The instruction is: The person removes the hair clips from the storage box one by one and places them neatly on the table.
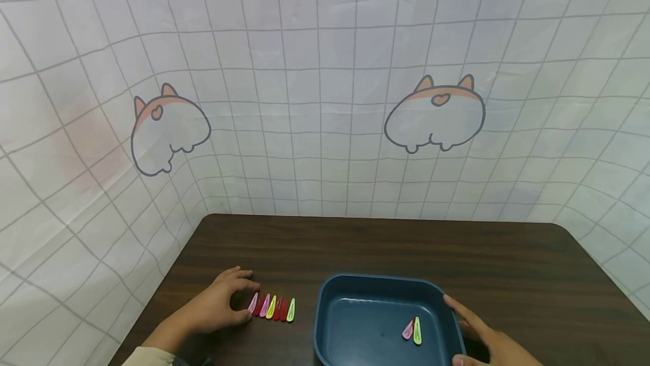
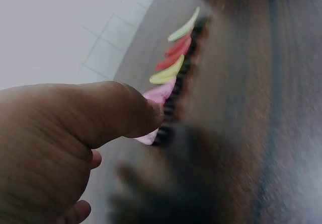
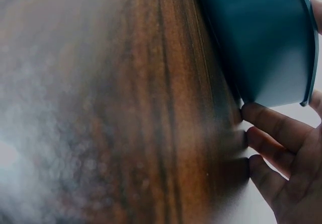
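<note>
In the head view, several hair clips in pink, red, yellow and green form a row. My left hand is at the row's left end, with thumb and index finger spread about the first pink hair clip. The left wrist view shows the thumb over the pink clips; the index fingertip is hidden there. A blue tray stands to the right, holding a pink clip, a red one and a green clip. My right hand holds its right rim, the other fingers low by its outer wall.
A dark wooden table lies under everything. Behind it and along both sides hangs a white gridded cloth with cartoon drawings. Bare wood shows between the clip row and the tray, and right of the right hand.
</note>
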`<state>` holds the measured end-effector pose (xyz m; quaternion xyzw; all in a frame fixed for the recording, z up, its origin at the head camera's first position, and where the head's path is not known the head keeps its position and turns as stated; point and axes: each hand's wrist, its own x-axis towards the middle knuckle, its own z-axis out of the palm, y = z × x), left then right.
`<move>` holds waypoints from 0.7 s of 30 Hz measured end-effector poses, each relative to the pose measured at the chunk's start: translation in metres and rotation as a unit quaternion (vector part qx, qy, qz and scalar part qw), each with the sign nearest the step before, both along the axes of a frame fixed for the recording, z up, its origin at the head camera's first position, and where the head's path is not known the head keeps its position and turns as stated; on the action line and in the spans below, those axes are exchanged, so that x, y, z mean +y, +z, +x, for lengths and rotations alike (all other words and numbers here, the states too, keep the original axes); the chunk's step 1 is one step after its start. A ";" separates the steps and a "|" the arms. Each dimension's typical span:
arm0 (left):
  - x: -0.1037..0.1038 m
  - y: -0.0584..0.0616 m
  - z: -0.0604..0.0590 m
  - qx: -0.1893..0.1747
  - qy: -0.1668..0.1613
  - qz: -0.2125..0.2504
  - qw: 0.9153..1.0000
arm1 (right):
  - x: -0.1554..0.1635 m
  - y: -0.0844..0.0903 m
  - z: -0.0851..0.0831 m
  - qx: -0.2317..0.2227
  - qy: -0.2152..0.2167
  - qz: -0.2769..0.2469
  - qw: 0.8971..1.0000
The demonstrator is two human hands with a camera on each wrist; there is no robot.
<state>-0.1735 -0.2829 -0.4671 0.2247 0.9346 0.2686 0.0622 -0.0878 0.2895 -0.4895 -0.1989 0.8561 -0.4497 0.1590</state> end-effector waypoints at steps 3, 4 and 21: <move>0.005 0.003 -0.001 0.019 0.002 -0.001 1.000 | -0.001 0.000 0.000 -0.005 -0.003 -0.003 1.000; 0.007 0.005 -0.001 0.029 0.002 -0.001 1.000 | -0.001 0.000 0.000 -0.006 -0.006 -0.002 1.000; 0.062 0.029 0.001 0.095 -0.051 0.022 0.994 | -0.002 0.002 0.002 0.016 0.003 0.004 1.000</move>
